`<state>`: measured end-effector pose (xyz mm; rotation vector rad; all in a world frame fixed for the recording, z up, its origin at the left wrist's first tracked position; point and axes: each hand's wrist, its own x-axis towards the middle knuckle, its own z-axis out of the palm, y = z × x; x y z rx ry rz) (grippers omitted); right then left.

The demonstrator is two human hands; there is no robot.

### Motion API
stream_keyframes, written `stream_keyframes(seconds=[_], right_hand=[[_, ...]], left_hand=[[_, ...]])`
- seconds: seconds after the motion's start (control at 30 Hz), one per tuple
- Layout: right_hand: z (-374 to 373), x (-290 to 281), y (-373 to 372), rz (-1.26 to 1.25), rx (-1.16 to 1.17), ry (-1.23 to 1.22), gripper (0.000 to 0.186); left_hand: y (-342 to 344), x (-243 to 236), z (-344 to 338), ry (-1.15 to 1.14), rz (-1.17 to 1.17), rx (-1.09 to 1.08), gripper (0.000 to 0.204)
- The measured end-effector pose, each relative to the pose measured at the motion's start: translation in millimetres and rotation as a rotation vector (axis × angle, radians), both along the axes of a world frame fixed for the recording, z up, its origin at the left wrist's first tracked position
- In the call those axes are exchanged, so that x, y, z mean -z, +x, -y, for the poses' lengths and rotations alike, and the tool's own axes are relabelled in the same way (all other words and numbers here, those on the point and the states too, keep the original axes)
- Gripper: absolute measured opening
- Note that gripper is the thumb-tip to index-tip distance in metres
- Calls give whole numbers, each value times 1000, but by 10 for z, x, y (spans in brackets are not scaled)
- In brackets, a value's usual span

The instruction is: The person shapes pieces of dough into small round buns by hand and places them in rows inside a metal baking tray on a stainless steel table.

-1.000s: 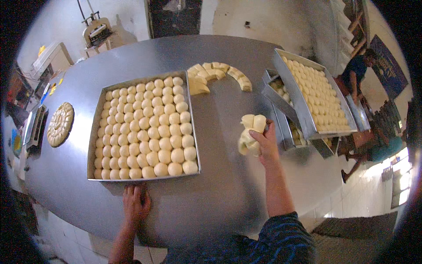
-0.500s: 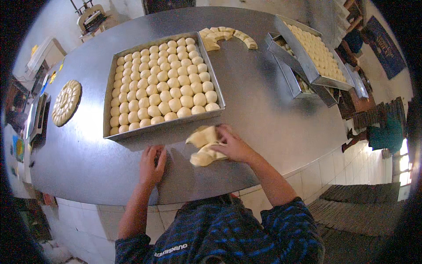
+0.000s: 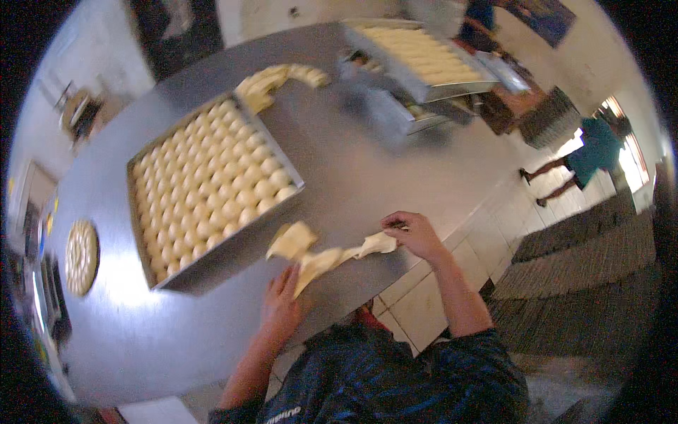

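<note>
A pale piece of dough [image 3: 321, 263] lies stretched in a long strip over the near part of the metal table. My left hand [image 3: 284, 300] is closed on its left part, with a corner of dough between thumb and fingers. At the strip's thin right end my right hand [image 3: 417, 237] has its fingers curled and pinches the dough. A separate-looking flap of dough [image 3: 293, 240] sits just beyond my left fingertips; whether it joins the strip I cannot tell. Left of my hands stands a metal tray [image 3: 226, 256] filled with rows of round dough balls [image 3: 205, 187].
The steel table [image 3: 212, 332] has a curved edge close to my body. Cut dough pieces [image 3: 272, 81] lie behind the tray, a scored round dough [image 3: 82, 258] at far left. Stacked metal trays [image 3: 452, 90] stand far right. A person in green [image 3: 593, 152] is beyond the table.
My right hand has moved right, drawing the dough into a long strip. The left hand has come from the bare table to the dough. The whole view has turned.
</note>
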<state>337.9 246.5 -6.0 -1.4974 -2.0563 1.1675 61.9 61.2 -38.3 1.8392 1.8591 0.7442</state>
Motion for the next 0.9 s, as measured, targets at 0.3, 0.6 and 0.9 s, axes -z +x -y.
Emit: stream_keyframes(seconds=[0.3, 0.6, 0.9], right_hand=[[-359, 454, 419, 310, 23, 589, 55], [-333, 310, 1906, -394, -25, 452, 39], [-735, 80, 4863, -129, 498, 495, 20]], left_hand=[[-932, 24, 1082, -63, 764, -574, 42], [1398, -1069, -562, 610, 906, -749, 46], [3429, -1118, -2521, -83, 1891, 324, 24]])
